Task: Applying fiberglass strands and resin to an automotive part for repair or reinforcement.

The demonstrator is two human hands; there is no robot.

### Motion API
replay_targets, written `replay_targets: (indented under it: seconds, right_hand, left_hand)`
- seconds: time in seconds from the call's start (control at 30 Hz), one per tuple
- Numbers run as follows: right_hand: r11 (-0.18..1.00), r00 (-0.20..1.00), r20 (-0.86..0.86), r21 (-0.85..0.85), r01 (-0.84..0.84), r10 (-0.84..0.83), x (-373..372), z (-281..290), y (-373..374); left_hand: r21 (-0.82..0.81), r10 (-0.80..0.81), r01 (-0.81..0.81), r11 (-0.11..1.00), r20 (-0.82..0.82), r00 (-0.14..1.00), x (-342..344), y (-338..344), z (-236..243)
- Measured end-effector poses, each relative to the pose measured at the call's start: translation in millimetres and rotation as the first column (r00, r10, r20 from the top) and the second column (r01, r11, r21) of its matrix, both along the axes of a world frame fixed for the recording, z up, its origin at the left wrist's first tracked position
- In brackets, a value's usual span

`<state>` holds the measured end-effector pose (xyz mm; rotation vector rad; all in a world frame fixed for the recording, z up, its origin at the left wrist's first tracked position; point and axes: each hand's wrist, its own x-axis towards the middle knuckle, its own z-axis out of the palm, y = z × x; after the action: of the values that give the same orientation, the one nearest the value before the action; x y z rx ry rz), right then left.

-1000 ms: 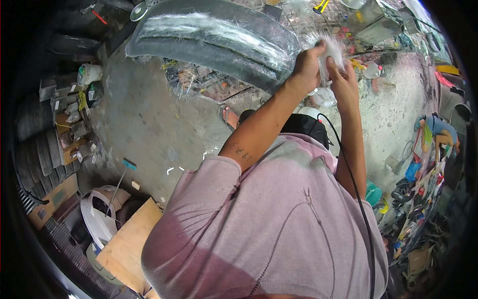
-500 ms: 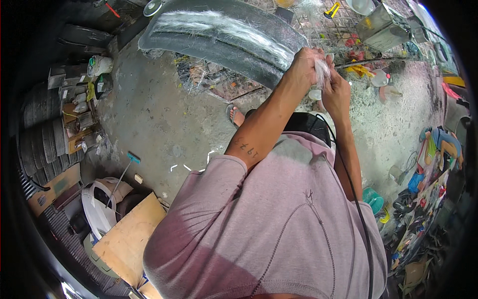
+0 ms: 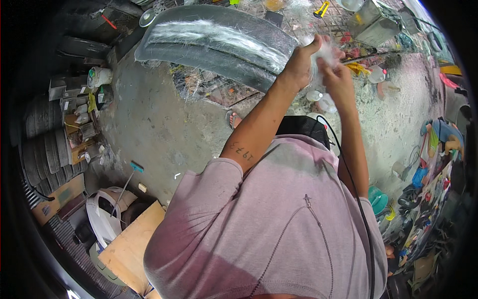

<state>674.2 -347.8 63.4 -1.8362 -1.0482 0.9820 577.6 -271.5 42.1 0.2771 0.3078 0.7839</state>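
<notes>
A wispy white bunch of glass fibre strands (image 3: 322, 57) stretches between my two hands, beyond the right end of a long curved grey panel. My left hand (image 3: 299, 62) grips the bunch from the left, its thumb raised along the edge. My right hand (image 3: 339, 82) pinches the strands from the right, with the fingertips partly blurred. The grey panel (image 3: 199, 55) lies at the far side, with a thick band of loose white fibres (image 3: 204, 34) along its length. Neither hand touches the panel.
A yellow-handled cutter (image 3: 321, 9) and a square metal can (image 3: 372, 25) lie far right. Plastic bottles (image 3: 377, 74) and small white tubs (image 3: 326, 103) stand on the concrete floor. Stacked dark panels (image 3: 42, 117) line the left. A black cable (image 3: 343, 159) hangs by my right arm.
My hands have come slightly apart, and the fibre bunch is spread wider and looser between them. The panel sits a little further left in view.
</notes>
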Motion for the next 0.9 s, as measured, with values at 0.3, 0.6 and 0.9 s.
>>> replay_targets:
  seconds: [0.3, 0.6, 0.9]
  right_hand:
    - [0.918, 0.97, 0.238, 0.372, -0.138, 0.05, -31.4, -1.1, -45.2]
    - [0.987, 1.0, 0.004, 0.162, 0.012, -0.013, -2.6, -8.0, 7.1]
    - [0.962, 0.928, 0.373, 0.259, -0.09, -0.014, -14.8, 4.5, -33.0]
  left_hand:
    - [-0.226, 0.326, -0.368, 0.902, -0.202, 0.924, -42.1, 59.9, -68.8]
    - [-0.138, 0.037, -0.054, 0.989, -0.12, 0.992, 8.5, 16.2, 2.2]
    - [-0.435, 0.323, -0.403, 0.805, -0.248, 0.913, 15.9, 64.9, -59.7]
